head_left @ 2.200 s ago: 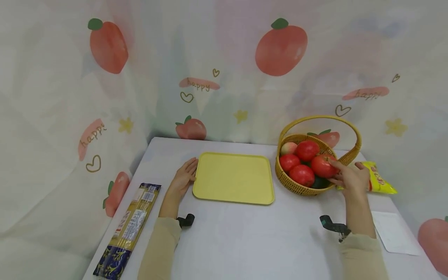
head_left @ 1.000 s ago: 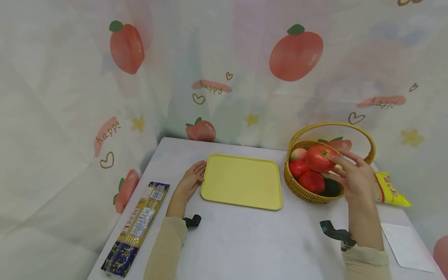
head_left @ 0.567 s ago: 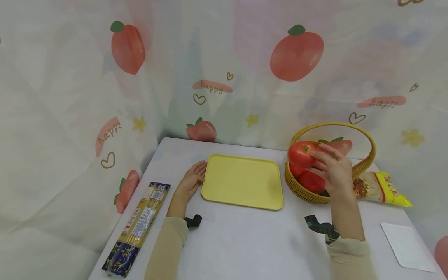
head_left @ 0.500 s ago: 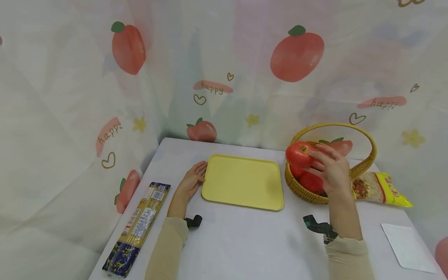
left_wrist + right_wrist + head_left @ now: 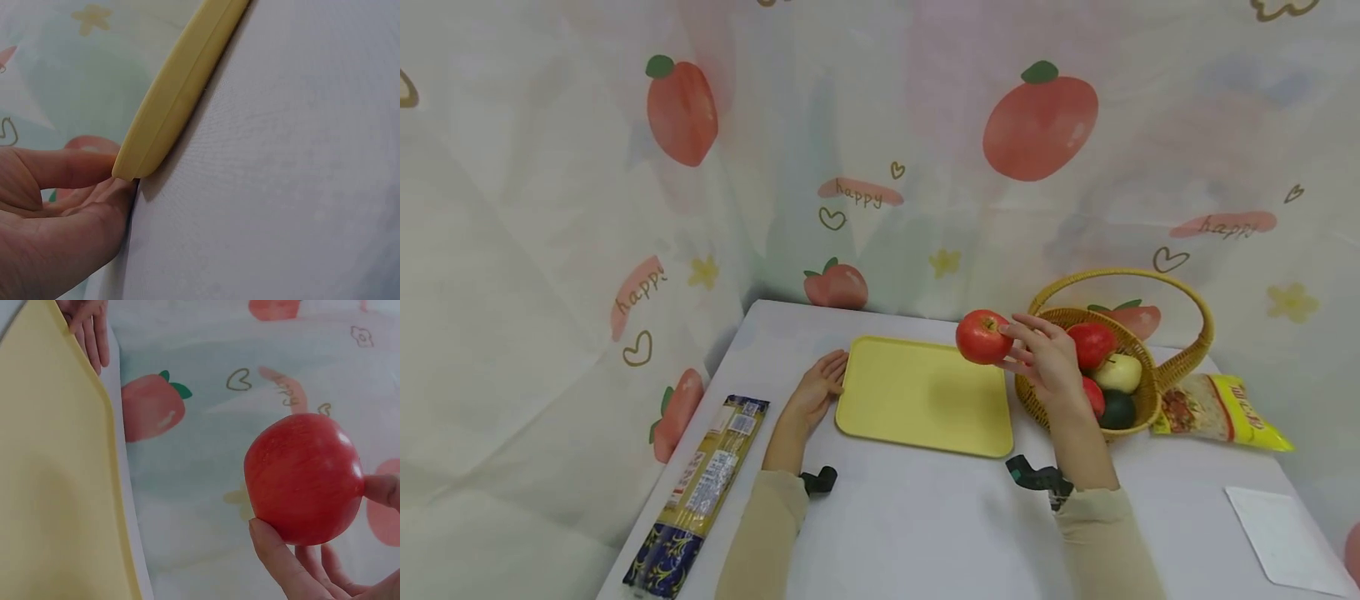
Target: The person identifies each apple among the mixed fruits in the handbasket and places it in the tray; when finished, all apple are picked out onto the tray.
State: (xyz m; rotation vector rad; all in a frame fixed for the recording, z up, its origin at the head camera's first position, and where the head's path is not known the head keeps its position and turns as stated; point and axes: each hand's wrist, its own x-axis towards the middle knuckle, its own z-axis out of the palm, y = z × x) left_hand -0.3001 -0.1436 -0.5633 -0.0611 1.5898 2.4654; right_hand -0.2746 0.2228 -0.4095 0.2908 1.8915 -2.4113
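My right hand holds a red apple between thumb and fingertips, raised above the right rear part of a yellow tray. In the right wrist view the apple is well apart from the tray, which carries a soft shadow. My left hand rests at the tray's left edge, fingers extended. The left wrist view has its thumb touching the tray rim. Right of my right hand stands a wicker basket with red fruits, a pale yellow fruit and something dark green.
A yellow-ended food packet lies right of the basket. A flat white item is near the table's right edge. At left lies a long packet of noodle-like sticks. A printed cloth hangs behind the table.
My right hand has lifted the apple out of the basket and carried it left over the tray, uncovering the pale fruit. My left hand stays at the tray's edge. The head view has shifted slightly.
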